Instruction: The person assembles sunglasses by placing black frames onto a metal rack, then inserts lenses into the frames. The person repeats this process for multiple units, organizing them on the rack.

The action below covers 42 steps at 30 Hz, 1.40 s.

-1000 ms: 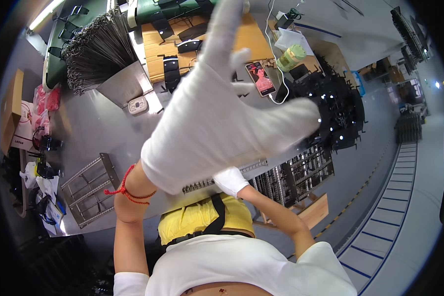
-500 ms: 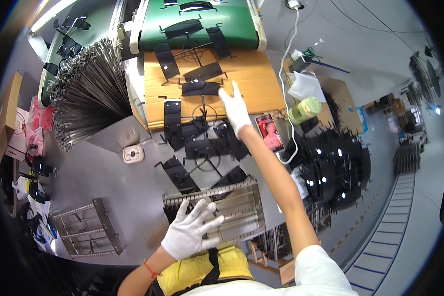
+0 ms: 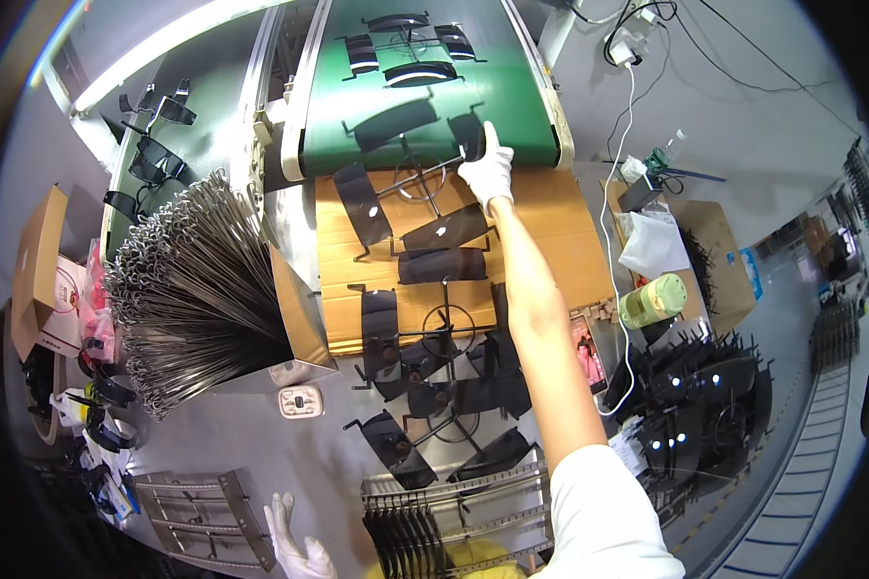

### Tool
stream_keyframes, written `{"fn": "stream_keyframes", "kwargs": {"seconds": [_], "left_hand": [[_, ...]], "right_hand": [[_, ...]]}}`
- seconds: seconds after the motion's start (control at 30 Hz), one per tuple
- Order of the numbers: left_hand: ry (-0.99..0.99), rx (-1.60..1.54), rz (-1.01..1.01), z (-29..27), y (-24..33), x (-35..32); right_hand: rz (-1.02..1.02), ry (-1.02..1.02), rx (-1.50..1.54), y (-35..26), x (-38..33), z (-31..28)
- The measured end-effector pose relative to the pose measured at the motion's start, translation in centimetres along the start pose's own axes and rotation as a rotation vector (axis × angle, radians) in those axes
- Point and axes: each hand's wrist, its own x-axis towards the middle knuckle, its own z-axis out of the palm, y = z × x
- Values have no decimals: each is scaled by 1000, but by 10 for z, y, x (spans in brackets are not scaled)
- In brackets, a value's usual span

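Note:
A black frame with several curved panels on thin arms [image 3: 438, 228] lies partly on the cardboard sheet [image 3: 570, 222] and partly on the green conveyor belt [image 3: 512, 106]. My right hand [image 3: 490, 174], in a white glove, is at its right-hand panel, with one finger stretched forward and the others curled at the arm's end. My left hand [image 3: 297, 542], gloved too, is low at the lower edge, its fingers apart and nothing in them. Nearer me lie more such frames [image 3: 380, 328], overlapping each other. Another frame [image 3: 420, 73] rests farther up the belt.
Left of the cardboard, a box holds a dense bundle of hook-ended metal rods [image 3: 212, 299]. Beside it lies a small pale case [image 3: 300, 401]. To the right are a phone [image 3: 586, 349], a green bottle [image 3: 653, 301], a white cable [image 3: 608, 207] and stacked black panels [image 3: 686, 396]. Metal racks [image 3: 203, 521] stand low.
My right hand has moved forward to the far frame's right-hand panel. My left hand has dropped down and left toward the lower edge. The whole view has shifted forward.

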Motion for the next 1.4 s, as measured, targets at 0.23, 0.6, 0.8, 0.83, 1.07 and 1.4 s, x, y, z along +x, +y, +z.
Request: {"fn": "stream_keyframes", "kwargs": {"seconds": [0.23, 0.6, 0.8, 0.83, 1.07, 1.4], "left_hand": [[88, -188, 76, 4, 21, 20], [-213, -977, 298, 83, 90, 28], [-630, -1868, 173, -6, 53, -14], [-609, -1806, 188, -14, 49, -18], [-677, -1766, 196, -42, 5, -39], [-577, -1830, 32, -48, 4, -61]], "right_hand": [[50, 690, 235, -96, -36, -137], [-362, -484, -250, -212, -363, -354], [717, -1043, 697, -126, -480, -389], [523, -1088, 556, -126, -498, -376], [114, -1160, 29, -165, -514, -360], [294, -1081, 183, -161, -511, -356]]}}
